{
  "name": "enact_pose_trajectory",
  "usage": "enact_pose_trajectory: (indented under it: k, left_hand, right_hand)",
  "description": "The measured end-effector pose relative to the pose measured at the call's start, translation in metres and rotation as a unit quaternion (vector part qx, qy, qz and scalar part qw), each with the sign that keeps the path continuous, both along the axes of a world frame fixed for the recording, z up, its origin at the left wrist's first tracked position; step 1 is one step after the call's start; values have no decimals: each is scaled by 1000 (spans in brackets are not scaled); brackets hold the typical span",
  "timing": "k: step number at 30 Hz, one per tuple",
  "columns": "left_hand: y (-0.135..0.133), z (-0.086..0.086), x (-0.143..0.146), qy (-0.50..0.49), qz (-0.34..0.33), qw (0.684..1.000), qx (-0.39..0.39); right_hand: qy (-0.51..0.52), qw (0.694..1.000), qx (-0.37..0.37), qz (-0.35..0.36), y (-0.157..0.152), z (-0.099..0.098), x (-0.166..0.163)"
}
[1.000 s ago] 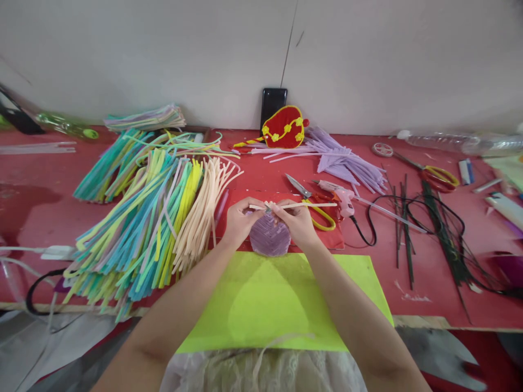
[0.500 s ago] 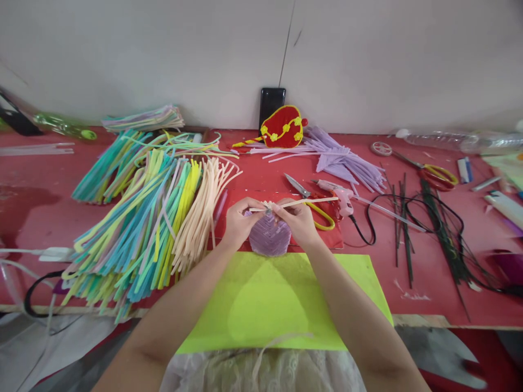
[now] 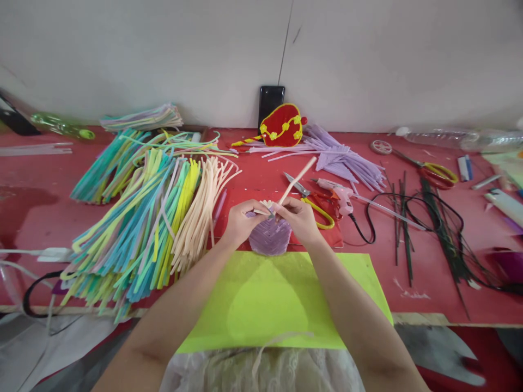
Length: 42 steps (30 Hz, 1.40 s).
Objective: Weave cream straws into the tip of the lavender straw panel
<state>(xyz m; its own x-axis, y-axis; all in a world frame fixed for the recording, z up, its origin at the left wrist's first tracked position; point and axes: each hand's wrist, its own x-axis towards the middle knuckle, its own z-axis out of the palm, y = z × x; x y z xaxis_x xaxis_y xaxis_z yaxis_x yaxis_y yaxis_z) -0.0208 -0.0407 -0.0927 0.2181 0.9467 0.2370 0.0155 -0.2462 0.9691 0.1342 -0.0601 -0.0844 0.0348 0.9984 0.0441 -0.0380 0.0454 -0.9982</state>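
Note:
A round purple woven piece rests on the red table, just beyond a lime-green sheet. My left hand grips its upper left edge, fingers pinched. At the top edge, my right hand pinches a cream strip. The strip angles up and to the right from my fingers. Both thumbs meet over the piece's top, where the strip wraps.
A big heap of coloured strips lies to the left. Yellow-handled scissors, a glue gun with black cord, purple strips, green wires, a red fan-shaped piece, a phone and a second pair of scissors lie beyond and right.
The free end of the cream strip has swung from lying flat toward the right to pointing up and away. Both hands stay on the purple piece.

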Motion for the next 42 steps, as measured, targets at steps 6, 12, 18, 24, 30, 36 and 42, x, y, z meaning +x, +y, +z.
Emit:
enact_pose_trajectory:
  k: [6, 12, 18, 24, 30, 36, 42]
  left_hand:
    - [2, 0, -1, 18, -39, 999, -5]
    - [5, -3, -4, 39, -60, 997, 6]
    - [6, -7, -4, 64, -69, 994, 46]
    - [3, -6, -5, 102, -69, 985, 124]
    - [4, -5, -7, 203, -41, 934, 292]
    - [5, -10, -6, 281, -49, 899, 333]
    - [3, -14, -5, 285, -41, 899, 331]
  right_hand:
    - [-17, 999, -8, 43, 0, 2, 4]
    - [-25, 997, -21, 75, 0, 0, 6]
    - [-62, 995, -26, 75, 2, -5, 9]
    - [-85, 995, -19, 49, 4, -7, 14]
    - [-105, 993, -14, 59, 3, -5, 16]
    - [-115, 991, -17, 70, 3, -7, 13]
    - [-90, 994, -21, 59, 2, -6, 11]
